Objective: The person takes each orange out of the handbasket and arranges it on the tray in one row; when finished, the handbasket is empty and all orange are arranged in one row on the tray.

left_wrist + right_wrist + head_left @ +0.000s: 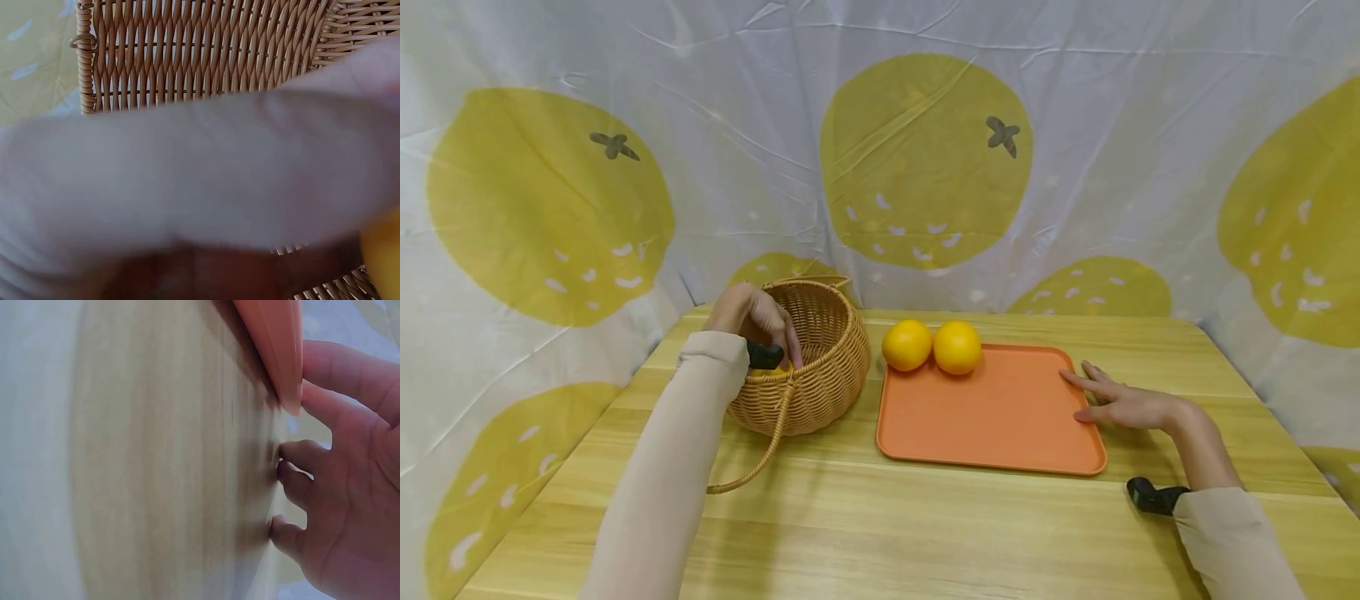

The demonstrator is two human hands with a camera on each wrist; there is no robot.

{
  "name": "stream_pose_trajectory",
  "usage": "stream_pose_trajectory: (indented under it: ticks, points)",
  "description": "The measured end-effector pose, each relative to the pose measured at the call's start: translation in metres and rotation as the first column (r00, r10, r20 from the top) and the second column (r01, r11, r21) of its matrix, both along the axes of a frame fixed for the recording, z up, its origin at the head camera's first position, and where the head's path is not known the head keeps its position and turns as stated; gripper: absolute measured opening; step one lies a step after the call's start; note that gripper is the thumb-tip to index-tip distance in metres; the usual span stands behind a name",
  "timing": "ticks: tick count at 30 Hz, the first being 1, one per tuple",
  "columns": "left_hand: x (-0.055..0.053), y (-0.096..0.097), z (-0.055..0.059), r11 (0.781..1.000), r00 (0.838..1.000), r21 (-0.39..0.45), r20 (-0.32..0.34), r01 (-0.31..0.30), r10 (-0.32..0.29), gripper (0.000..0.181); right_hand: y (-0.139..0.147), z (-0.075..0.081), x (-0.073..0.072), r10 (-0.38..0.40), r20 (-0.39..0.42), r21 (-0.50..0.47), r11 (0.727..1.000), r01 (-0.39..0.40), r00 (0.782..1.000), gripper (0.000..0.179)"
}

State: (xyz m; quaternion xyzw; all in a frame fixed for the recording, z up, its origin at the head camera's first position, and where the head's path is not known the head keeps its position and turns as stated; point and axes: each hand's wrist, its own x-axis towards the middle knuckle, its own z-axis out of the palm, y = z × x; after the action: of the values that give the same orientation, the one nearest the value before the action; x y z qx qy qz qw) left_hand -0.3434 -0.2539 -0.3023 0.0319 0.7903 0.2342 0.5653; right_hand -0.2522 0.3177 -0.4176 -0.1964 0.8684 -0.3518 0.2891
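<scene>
A round wicker basket [820, 400] stands left of an orange tray [992, 417] on the wooden table. My left hand [769, 321] reaches down inside the basket, fingers bent round an orange [767, 372] that shows just over the rim. In the left wrist view the thumb covers most of the picture, and only part of that orange [384, 259] appears at the right edge. Two more oranges, one [907, 345] beside the other [957, 347], sit at the tray's far left corner. My right hand [1131, 407] touches the tray's right edge with spread fingers.
The basket's handle [771, 446] hangs down at its front onto the table [880, 533]. A pale curtain [760, 167] with big yellow fruit prints surrounds the table at the back and sides. Dark wrist-worn devices sit at both cuffs.
</scene>
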Motion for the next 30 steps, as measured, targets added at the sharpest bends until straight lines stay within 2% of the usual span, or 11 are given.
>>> stream_pose_trajectory:
  ticks: [3, 9, 13, 16, 19, 21, 26, 30]
  points:
    - [0.0007, -0.0005, -0.0019, 1.0, 1.0, 0.011, 0.015, -0.016, 0.016, 0.033, -0.0009, 0.0011, -0.0001, 0.0, -0.011, 0.025, 1.0, 0.001, 1.0, 0.088]
    - [0.0, -0.0018, -0.0039, 1.0, 1.0, 0.024, 0.019, -0.009, 0.009, 0.038, -0.0003, 0.0008, -0.0002, 0.005, -0.016, 0.02, 1.0, -0.005, 1.0, 0.088]
    - [-0.0011, -0.0026, -0.0022, 0.998, 0.998, 0.054, -0.061, 0.012, -0.008, 0.042, -0.0003, 0.0007, -0.0001, 0.004, -0.01, 0.02, 1.0, -0.003, 1.0, 0.088]
    - [-0.0025, -0.0037, -0.0009, 0.996, 0.986, 0.069, -0.157, 0.057, -0.046, 0.036, -0.0007, 0.0011, 0.0002, 0.002, -0.007, 0.021, 1.0, -0.002, 1.0, 0.088]
    - [-0.0035, -0.0041, -0.0004, 0.993, 0.974, 0.072, -0.214, 0.09, -0.073, 0.028, -0.0005, 0.0008, -0.0004, 0.004, -0.011, 0.021, 1.0, -0.004, 1.0, 0.088]
    - [-0.0034, -0.004, -0.0012, 0.992, 0.974, 0.091, -0.217, 0.088, -0.066, 0.03, -0.0005, 0.0008, -0.0007, 0.004, -0.014, 0.024, 1.0, -0.004, 1.0, 0.088]
    - [-0.0016, -0.003, -0.0034, 0.991, 0.985, 0.127, -0.168, 0.052, -0.03, 0.037, -0.0006, 0.0012, -0.0004, 0.006, -0.011, 0.025, 1.0, -0.005, 1.0, 0.088]
    - [-0.0007, -0.0028, -0.005, 0.989, 0.979, 0.128, -0.197, 0.081, -0.055, 0.04, -0.0005, 0.0011, -0.0002, 0.007, -0.006, 0.02, 1.0, -0.007, 1.0, 0.088]
